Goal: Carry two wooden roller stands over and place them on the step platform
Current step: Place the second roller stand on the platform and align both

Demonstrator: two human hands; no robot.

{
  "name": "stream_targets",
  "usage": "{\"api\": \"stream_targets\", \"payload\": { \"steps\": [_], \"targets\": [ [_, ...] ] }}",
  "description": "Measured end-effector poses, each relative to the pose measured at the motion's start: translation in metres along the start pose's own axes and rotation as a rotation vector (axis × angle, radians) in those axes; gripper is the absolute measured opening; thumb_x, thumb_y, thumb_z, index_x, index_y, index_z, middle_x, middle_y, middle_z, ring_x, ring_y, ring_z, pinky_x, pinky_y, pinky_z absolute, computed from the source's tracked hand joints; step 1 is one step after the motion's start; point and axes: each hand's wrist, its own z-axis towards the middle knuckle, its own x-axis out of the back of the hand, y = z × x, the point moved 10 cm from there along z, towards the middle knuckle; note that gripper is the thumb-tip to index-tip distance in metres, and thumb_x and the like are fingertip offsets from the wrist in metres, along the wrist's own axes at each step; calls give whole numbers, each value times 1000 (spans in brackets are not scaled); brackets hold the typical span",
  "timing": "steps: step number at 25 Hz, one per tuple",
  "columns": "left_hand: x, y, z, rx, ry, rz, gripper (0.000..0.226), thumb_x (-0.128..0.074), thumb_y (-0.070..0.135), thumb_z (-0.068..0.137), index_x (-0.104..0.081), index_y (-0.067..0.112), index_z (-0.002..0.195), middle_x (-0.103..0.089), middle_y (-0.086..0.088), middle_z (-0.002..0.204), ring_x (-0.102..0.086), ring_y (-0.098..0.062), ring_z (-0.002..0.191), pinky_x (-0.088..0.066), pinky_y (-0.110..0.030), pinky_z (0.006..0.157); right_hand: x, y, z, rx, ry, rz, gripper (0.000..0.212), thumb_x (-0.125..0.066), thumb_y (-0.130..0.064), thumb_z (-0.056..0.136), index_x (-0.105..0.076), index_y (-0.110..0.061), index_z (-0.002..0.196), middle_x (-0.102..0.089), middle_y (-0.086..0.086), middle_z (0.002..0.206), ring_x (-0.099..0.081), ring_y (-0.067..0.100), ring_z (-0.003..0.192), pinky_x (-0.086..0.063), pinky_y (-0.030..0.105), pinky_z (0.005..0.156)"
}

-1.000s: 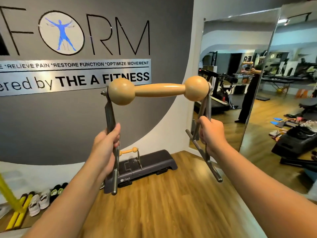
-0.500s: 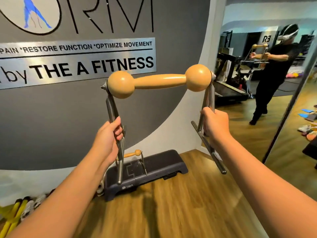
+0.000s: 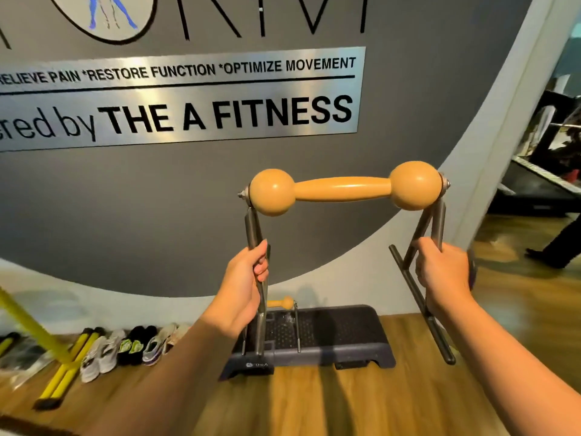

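Shoes (image 3: 132,347) lie left of the step platform (image 3: 339,338), along the wall. Left hand (image 3: 243,291) curled round the left metal leg of the carried roller stand (image 3: 344,189); right hand (image 3: 443,275) wrapped round the right leg. Stand held in the air above and short of the platform. First roller stand (image 3: 283,303) already sits on the platform's left part. Best to keep it level, clear the first stand, and lower both feet onto the bare right part together.

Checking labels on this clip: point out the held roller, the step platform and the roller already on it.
held roller (image 3: 342,189), head view, wooden shaft
step platform (image 3: 345,332), head view, bare top
second roller (image 3: 284,302), head view, wooden ball end
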Motion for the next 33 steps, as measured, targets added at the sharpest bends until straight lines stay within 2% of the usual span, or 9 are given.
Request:
{"api": "stream_targets", "payload": {
  "steps": [3,6,10,15,19,21,24,30,33],
  "targets": [
    [6,-34,67,11,70,110,30,-61,23,103,-50,17,76,-32,1,62,-29,-10,53,-24,-26,56,-32,47,61,-26,-28,26,30,-64,-33,82,-49,-25,57,-44,2,55,-42,20,54,-34,35,51],
    [4,-78,137,35,97,165,30,-66,27,98,-66,24,69,-39,5,62,-37,-9,56,-29,-28,61,-63,98,125,-87,-50,10,33,-63,-25,90,-49,-20,61,-45,7,58,-42,20,54,-35,32,52],
    [-2,-138,210,103,126,178,33,-67,27,96,-69,27,64,-41,10,61,-39,-7,56,-30,-30,64,-85,169,186,-187,-59,-25,36,-63,-22,91,-48,-22,58,-43,2,53,-39,16,49,-32,30,49],
    [11,-234,291,154,251,113,37,-68,16,92,-65,22,56,-43,7,53,-41,-8,50,-40,-20,49,-108,279,256,-317,-129,-45,28,-67,-36,82,-53,-21,63,-44,0,54,-42,15,48,-37,35,57],
    [23,-318,336,172,192,151,34,-67,22,93,-53,22,62,-37,3,59,-36,-10,54,-35,-26,56,-126,372,302,-383,-129,-53,28,-68,-40,74,-55,-23,56,-45,-2,53,-46,19,56,-40,39,63],
    [36,-368,359,178,257,167,34,-70,21,90,-52,21,61,-37,3,57,-37,-10,52,-37,-25,56,-132,423,325,-393,-128,-54,27,-67,-43,71,-58,-23,55,-47,-2,54,-48,22,60,-42,41,65],
    [60,-439,401,168,340,150,33,-71,17,89,-52,20,62,-37,4,56,-39,-8,51,-39,-21,53,-153,504,351,-389,-153,-77,28,-64,-46,71,-58,-25,55,-46,-6,53,-49,13,53,-43,39,62],
    [103,-573,457,158,257,151,36,-65,17,93,-47,26,63,-33,6,62,-31,-10,60,-32,-24,59,-172,647,381,-393,-121,-114,32,-62,-31,93,-59,-23,62,-47,-8,53,-49,4,50,-45,29,57],
    [127,-635,469,160,283,141,35,-64,16,94,-43,25,68,-28,5,63,-23,-12,64,-27,-27,61,-175,712,382,-360,-152,-119,32,-59,-23,98,-56,-14,67,-47,3,59,-47,8,52,-40,26,53]
  ]
}}
